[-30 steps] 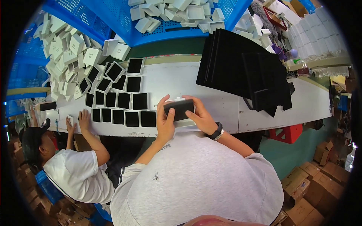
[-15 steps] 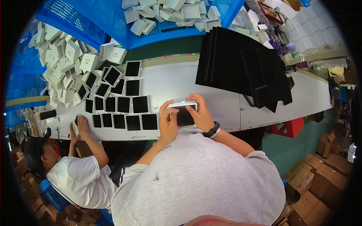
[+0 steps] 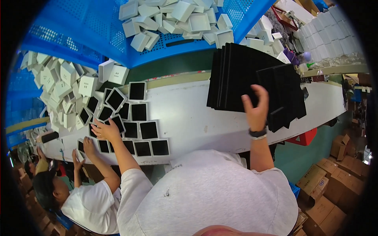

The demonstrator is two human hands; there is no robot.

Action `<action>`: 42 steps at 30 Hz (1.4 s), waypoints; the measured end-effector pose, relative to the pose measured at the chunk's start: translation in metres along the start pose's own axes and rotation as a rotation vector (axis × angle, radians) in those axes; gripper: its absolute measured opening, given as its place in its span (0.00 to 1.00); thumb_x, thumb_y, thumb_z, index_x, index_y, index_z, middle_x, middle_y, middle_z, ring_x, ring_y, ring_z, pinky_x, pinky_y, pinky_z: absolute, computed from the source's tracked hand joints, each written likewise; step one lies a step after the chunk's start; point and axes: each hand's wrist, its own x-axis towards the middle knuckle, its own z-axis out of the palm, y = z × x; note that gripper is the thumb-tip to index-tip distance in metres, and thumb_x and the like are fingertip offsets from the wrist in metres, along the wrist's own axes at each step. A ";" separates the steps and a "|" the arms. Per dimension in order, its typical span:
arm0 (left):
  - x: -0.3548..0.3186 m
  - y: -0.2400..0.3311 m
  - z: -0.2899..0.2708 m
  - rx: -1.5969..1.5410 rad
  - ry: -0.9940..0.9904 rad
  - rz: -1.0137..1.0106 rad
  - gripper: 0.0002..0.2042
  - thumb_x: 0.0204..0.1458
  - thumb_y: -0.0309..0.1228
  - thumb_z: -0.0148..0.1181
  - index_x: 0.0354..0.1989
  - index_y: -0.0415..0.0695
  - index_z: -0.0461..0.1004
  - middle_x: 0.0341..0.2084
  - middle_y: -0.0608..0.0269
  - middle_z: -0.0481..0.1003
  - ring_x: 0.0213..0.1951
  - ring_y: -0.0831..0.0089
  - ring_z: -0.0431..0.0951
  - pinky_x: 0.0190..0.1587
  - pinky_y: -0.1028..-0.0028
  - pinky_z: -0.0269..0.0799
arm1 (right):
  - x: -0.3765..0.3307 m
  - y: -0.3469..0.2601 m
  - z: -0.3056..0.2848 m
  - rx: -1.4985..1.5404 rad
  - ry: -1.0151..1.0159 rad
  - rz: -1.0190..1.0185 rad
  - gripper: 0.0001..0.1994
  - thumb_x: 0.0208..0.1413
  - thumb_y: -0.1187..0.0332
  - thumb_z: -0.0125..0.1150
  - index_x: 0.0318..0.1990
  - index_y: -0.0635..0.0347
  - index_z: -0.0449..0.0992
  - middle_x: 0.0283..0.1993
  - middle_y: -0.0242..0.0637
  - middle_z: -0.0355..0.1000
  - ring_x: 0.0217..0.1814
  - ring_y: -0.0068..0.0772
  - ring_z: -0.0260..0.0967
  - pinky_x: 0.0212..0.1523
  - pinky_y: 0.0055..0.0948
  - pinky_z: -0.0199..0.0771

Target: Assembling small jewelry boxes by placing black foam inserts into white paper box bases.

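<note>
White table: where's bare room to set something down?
The widest free patch on the white table lies between the black-filled boxes and the black sheets. A smaller one lies right of those sheets. Crowded: the left side, with those boxes and a white-box heap.

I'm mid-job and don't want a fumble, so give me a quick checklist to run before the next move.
1. Right hand free of any load: ok, fingers spread with nothing between them.
2. Right hand in contact with the stacked black sheets: cannot tell; it overlaps them in view.
3. Left hand away from the black-lined white boxes: not ok, its fingers are over them.
4. Left hand not gripping a box: cannot tell.
5. Co-worker's nearer hand well apart from the left hand: not ok, it is close by.
6. Black-lined white boxes all squared up: not ok, some farther back lie askew.
</note>
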 end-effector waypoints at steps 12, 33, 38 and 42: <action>0.112 0.290 0.127 -0.617 -0.373 0.478 0.38 0.40 0.43 0.69 0.58 0.35 0.61 0.57 0.41 0.63 0.59 0.48 0.63 0.59 0.60 0.61 | 0.001 0.112 -0.074 -0.813 -0.168 0.258 0.29 0.55 0.58 0.58 0.61 0.61 0.61 0.61 0.60 0.60 0.63 0.59 0.57 0.61 0.44 0.61; 0.141 0.293 0.138 -0.581 -0.675 0.512 0.55 0.26 0.40 0.77 0.65 0.42 0.49 0.56 0.41 0.59 0.57 0.43 0.60 0.62 0.54 0.53 | 0.010 0.161 -0.089 1.010 0.469 0.588 0.12 0.61 0.74 0.46 0.49 0.66 0.71 0.46 0.33 0.73 0.47 0.25 0.69 0.51 0.23 0.67; 0.147 0.283 0.126 -0.656 -0.736 0.534 0.52 0.21 0.38 0.78 0.61 0.36 0.54 0.53 0.39 0.63 0.54 0.46 0.65 0.59 0.59 0.60 | 0.016 0.157 -0.069 0.355 0.293 0.423 0.12 0.64 0.68 0.45 0.46 0.66 0.71 0.42 0.36 0.74 0.43 0.25 0.70 0.45 0.22 0.68; 0.104 0.255 0.049 -0.841 -0.541 0.473 0.47 0.24 0.36 0.77 0.55 0.29 0.59 0.51 0.38 0.67 0.53 0.51 0.68 0.56 0.64 0.62 | 0.028 0.088 -0.065 0.039 0.490 0.342 0.13 0.64 0.63 0.49 0.43 0.63 0.73 0.33 0.38 0.73 0.36 0.26 0.71 0.40 0.24 0.69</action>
